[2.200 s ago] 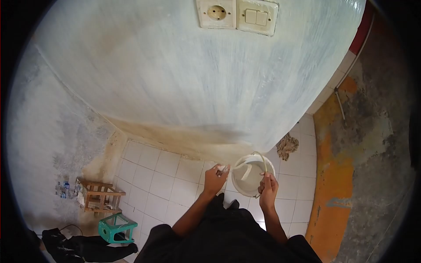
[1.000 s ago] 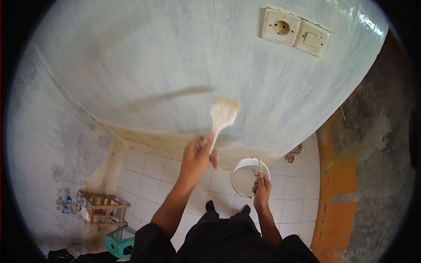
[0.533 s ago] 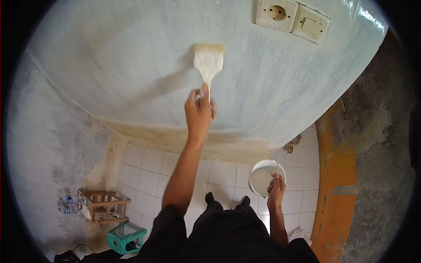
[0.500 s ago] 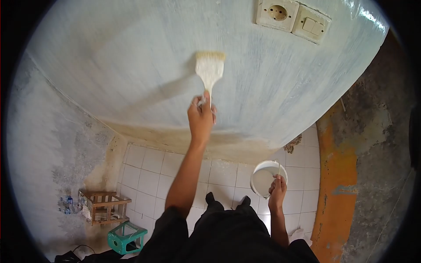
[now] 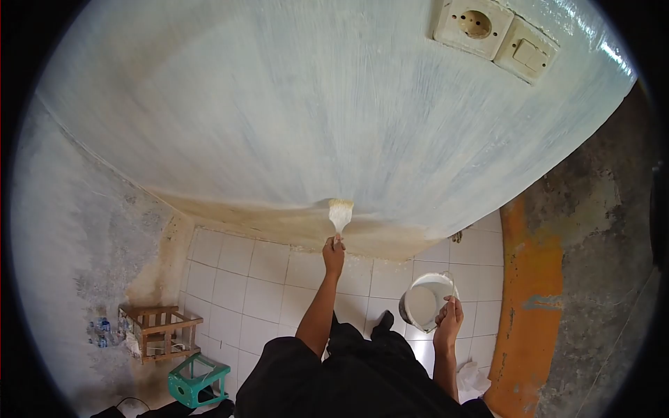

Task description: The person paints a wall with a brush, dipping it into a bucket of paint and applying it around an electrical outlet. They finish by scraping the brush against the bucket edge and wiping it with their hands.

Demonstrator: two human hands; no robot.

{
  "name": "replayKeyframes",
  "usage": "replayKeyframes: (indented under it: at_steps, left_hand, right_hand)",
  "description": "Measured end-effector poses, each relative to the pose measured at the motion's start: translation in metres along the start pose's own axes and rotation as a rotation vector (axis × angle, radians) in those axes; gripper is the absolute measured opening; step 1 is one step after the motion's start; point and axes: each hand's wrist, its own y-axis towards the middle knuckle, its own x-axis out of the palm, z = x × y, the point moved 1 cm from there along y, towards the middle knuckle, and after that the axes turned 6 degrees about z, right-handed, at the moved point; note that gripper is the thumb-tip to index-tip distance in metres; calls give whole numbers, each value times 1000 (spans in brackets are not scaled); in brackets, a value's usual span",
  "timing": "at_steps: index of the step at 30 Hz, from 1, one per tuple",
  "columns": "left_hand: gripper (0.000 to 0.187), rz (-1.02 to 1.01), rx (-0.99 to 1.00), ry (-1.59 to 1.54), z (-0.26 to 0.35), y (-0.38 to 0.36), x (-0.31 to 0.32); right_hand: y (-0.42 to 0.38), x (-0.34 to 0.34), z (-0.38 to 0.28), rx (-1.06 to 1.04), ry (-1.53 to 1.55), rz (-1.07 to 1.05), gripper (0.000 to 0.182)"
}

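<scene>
Loose black top, wide plain black sleeves reaching about the elbows, black trousers, dark footwear

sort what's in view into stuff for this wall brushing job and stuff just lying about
In use:
brush, in the left hand
bucket of pale liquid, in the right hand
wall at the brush tip

Apparently just lying about:
green stool
wooden frame
small bottles
crumpled white item

wooden frame near bottles | green plastic stool just beside wooden frame | power socket next to light switch | crumpled white item on tiled floor
</scene>
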Motion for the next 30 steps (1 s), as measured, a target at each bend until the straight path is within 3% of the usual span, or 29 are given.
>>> replayKeyframes:
  at_steps: [6,12,16,19,21,30]
  left_hand:
    - [33,11,-136,-9,-57,-1,-7]
    - [35,25,-273,31,-37,5,-2]
    - [36,-70,-266,136,60,7,5]
    - [32,-178,-227,40,133,6,3]
    - [33,-215,-226,30,218,-16,3]
    - [36,-138,232,-133,461,-97,-32]
  right_hand:
    - [-1,-2,-1,-16,-48,-1,22]
    - [3,7,1,63,-10,-85,21]
    - [8,11,4,86,21,-126,21]
    - [10,10,7,103,32,-129,21]
    - [14,7,9,117,50,-133,21]
    - [20,-10,17,65,51,-132,22]
